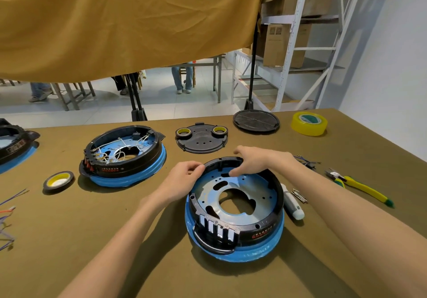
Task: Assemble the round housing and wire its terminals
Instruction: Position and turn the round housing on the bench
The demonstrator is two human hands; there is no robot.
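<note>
A round housing (251, 205), a black ring on a blue base with a silver-blue metal plate inside, lies on the table in front of me. Several empty white terminal slots line its near rim. My left hand (182, 177) pinches the far-left rim of the black ring. My right hand (251, 159) reaches over the far rim with fingers curled down into the housing; what the fingertips touch is hidden. A second housing (124, 156), wired with white leads, stands to the left.
A black cover plate (202, 140) carrying two tape rolls and a round black disc (256, 122) lie behind. Yellow tape (309, 123), pliers (355, 182), a white screwdriver (292, 205), metal terminals (299, 195) and wires (307, 161) sit right. A tape roll (59, 179) and loose wires (9, 219) lie left.
</note>
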